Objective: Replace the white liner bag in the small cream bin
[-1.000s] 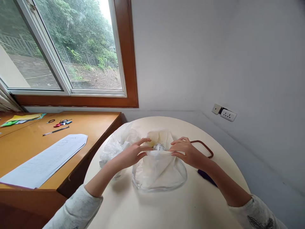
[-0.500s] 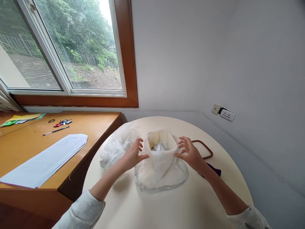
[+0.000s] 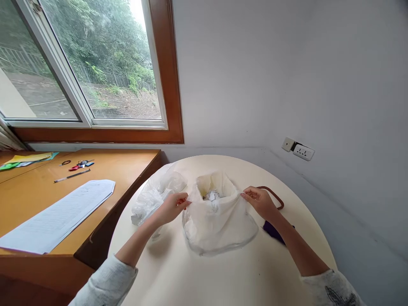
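Note:
A translucent white plastic bag (image 3: 219,229) lines a small bin on the round table, its edge folded over the rim and spread out toward me. Crumpled paper (image 3: 213,196) shows inside the opening. My left hand (image 3: 174,206) pinches the bag at the left of the rim. On the opposite side, my right hand (image 3: 259,201) pinches and pulls it outward. Most of the bin itself is hidden under the plastic. Left of it, close to my left hand, lies another crumpled clear plastic bag (image 3: 156,195).
The round table (image 3: 229,278) also bears a brown ring-like frame (image 3: 274,194) and a dark purple cloth-like item (image 3: 273,231), partly behind my right arm. On the wooden desk (image 3: 127,165) at left are paper sheets (image 3: 60,216), a pen (image 3: 72,175) and keys (image 3: 84,164).
Both hands have gone from spread fingers near the rim to pinching the plastic. The bag is now drawn outward at both sides, and its loose part has shifted slightly right.

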